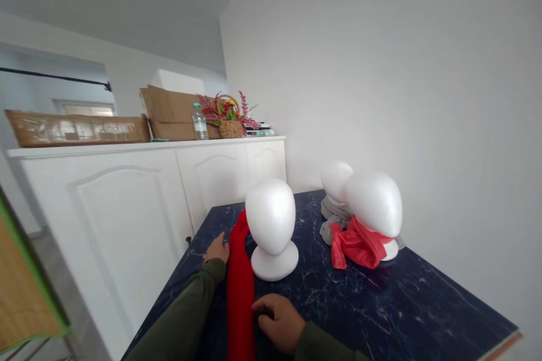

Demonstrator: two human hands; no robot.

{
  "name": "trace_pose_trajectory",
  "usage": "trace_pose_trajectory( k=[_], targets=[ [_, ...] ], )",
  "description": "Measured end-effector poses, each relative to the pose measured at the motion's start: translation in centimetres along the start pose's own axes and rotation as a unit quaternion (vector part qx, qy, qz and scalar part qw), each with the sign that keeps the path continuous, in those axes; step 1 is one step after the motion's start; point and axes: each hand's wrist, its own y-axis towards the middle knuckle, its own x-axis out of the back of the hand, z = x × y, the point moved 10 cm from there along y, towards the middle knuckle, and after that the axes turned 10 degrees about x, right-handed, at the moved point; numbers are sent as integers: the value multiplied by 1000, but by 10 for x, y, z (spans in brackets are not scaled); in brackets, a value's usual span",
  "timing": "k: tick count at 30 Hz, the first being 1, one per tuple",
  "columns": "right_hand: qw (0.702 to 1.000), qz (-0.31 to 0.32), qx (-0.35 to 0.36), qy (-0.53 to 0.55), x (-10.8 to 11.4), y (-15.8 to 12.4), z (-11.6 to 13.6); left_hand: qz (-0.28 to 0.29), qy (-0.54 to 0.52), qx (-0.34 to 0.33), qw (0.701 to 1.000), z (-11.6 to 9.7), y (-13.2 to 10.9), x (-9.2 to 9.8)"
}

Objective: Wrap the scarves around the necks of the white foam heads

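A long red scarf [240, 293] lies lengthwise on the dark table, its far end running behind the left side of a white foam mannequin head [271, 217]. This head stands upright on its round base. My left hand [217, 249] rests at the scarf's left edge, fingers stretched forward and holding nothing. Close to the scarf's right edge is my right hand [282, 321], with a gap between its bent index finger and thumb; nothing shows between them. Whether its fingertips touch the cloth is hard to make out.
On the right, a second mannequin head [375, 203] wears a coral-red scarf [359, 243]. Behind it, another head [336, 179] has a grey scarf [334, 215]. White cabinets [105, 197] border the dark marbled table [322, 299], bearing cardboard boxes [175, 113], a bottle [200, 122] and a flower basket [231, 128].
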Motion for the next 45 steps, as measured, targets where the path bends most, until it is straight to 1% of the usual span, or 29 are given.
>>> trace_pose_trajectory(
  k=[2,4,5,6,7,9,11,13,15,18,21,24,26,28,30,32,33,35,37,39,41,43,45],
  targets=[
    [992,-113,-34,-41,32,0,-13,4,-7,1,1000,15,-10,-6],
    [963,-246,-72,-81,66,-2,-25,0,-41,-20,999,17,-26,-5],
    [946,-298,-77,-98,80,-2,-29,4,-63,-41,997,12,-35,-4],
    [934,-333,-71,-112,90,-1,-32,16,-86,-68,994,3,-44,-5],
    [926,-351,-60,-123,97,3,-35,38,-105,-94,989,-8,-53,-9],
    [925,-352,-49,-136,103,12,-47,101,-121,-135,978,-32,-69,-25],
    [938,-315,-55,-133,99,22,-61,155,-114,-150,970,-53,-81,-44],
    [953,-269,-48,-128,91,30,-69,175,-89,-135,971,-66,-88,-58],
    [961,-239,-24,-134,84,34,-68,163,-54,-104,980,-71,-90,-63],
    [963,-226,-11,-145,80,35,-64,125,-32,-62,990,-75,-88,-59],
    [964,-226,-14,-138,80,35,-63,127,-78,-41,988,-76,-85,-56],
    [964,-235,-2,-124,80,33,-61,130,-128,-39,982,-75,-82,-53],
    [963,-238,13,-123,79,32,-56,117,-131,-49,983,-74,-78,-47],
    [962,-238,22,-128,78,31,-51,95,-125,-56,986,-71,-70,-36],
    [963,-236,13,-132,77,30,-49,65,-125,-47,989,-63,-57,-21],
    [963,-236,-5,-130,78,30,-50,16,-127,-16,992,-46,-38,0],
    [963,-235,-14,-129,79,30,-50,-14,-124,5,992,-33,-29,12],
    [964,-235,-26,-125,80,30,-51,-69,-104,63,990,0,-12,34],
    [965,-231,-36,-122,80,30,-51,-98,-69,131,984,38,0,48],
    [966,-226,-44,-118,79,30,-52,-104,-42,186,976,72,5,53],
    [967,-223,-49,-112,78,30,-53,-102,-31,209,972,93,6,52],
    [968,-224,-51,-104,77,30,-54,-100,-33,210,972,101,6,47],
    [968,-225,-53,-95,77,30,-56,-96,-34,203,974,101,6,40]
  ],
)
